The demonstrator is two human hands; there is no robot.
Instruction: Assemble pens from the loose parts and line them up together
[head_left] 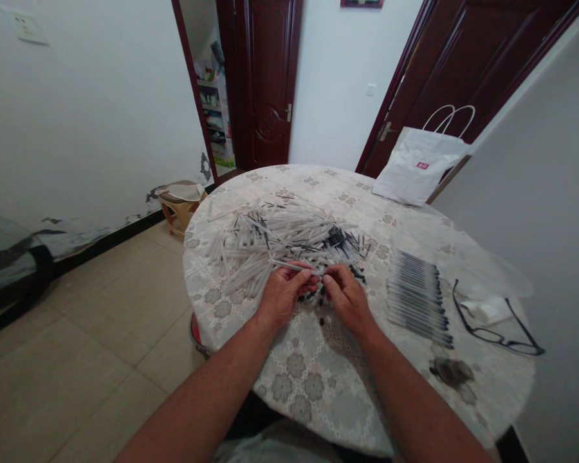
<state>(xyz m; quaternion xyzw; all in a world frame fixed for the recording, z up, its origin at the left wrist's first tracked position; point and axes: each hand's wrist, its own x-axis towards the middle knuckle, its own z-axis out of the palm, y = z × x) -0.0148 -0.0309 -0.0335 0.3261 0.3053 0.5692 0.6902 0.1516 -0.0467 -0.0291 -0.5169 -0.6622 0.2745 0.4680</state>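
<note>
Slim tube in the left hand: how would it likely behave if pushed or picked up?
The slim tube is probably stiff: it juts straight out past the left hand. It looks light, being so thin. Pushed along the tablecloth, it might roll, given its narrow, seemingly round shape.

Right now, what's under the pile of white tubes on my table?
Patterned tablecloth shows around the pile; whatever lies under its middle can't be seen, because the tubes cover it.
</note>
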